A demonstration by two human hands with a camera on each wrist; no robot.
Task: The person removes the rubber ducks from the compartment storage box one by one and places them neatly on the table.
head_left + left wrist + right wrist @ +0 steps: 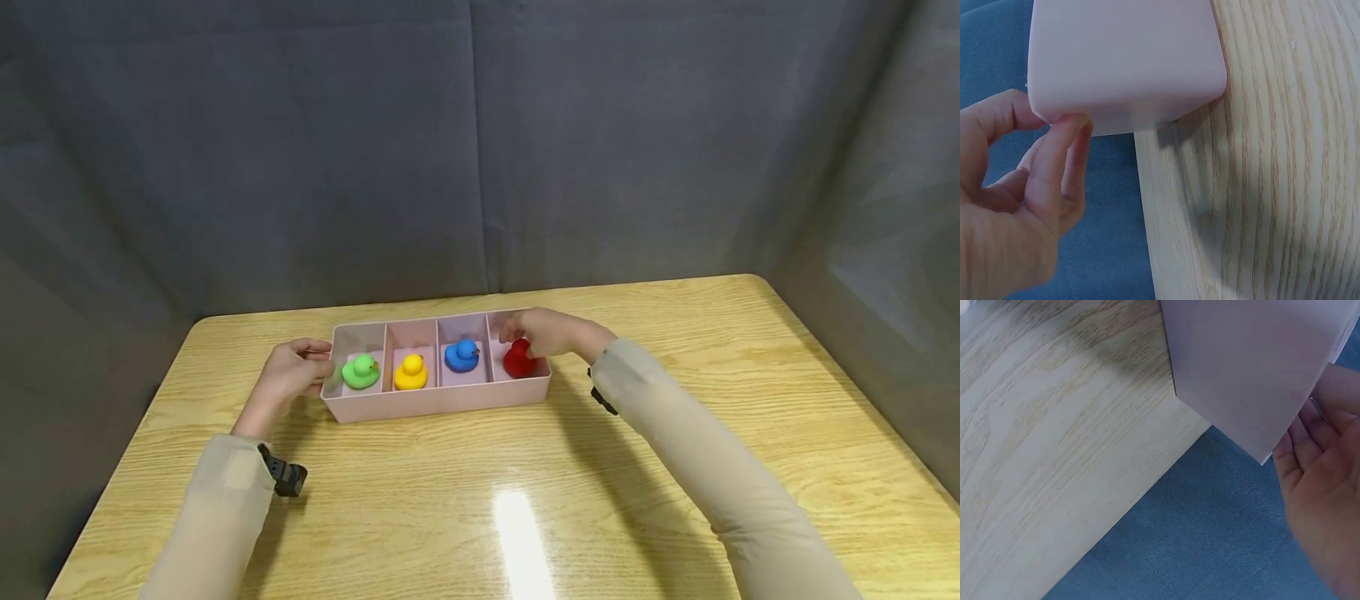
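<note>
From the head camera we see a pale wooden table (525, 500) in front of a grey cloth backdrop (480, 150). On it sits a long pink tray (435, 402) split into four compartments in a row. From our left to right they hold a green duck (361, 371), a yellow duck (411, 372), a blue duck (462, 355) and a red duck (518, 359), one in each. Our left hand (291, 373) is at the tray's left end, fingers curled against the end wall. Our right hand (542, 331) reaches over the right end, its fingers bent down over the red duck and partly hiding it. From here we cannot tell whether that hand grips the duck or the wall. Both arms wear beige sleeves, each with a small black device at the wrist.

In the left wrist view, we see the tray's pink outer wall (1125, 59) close up, filling the upper part. The left hand (1010, 206) has its thumb and bent fingers pinching the lower corner edge. The wooden table (1260, 206) runs down the right.

In the right wrist view, a corner of the pink tray (1247, 369) fills the upper right. The right hand (1325, 487) shows its palm, lying against the tray's wall. Its fingertips are hidden behind the tray, so we cannot tell its grip.
</note>
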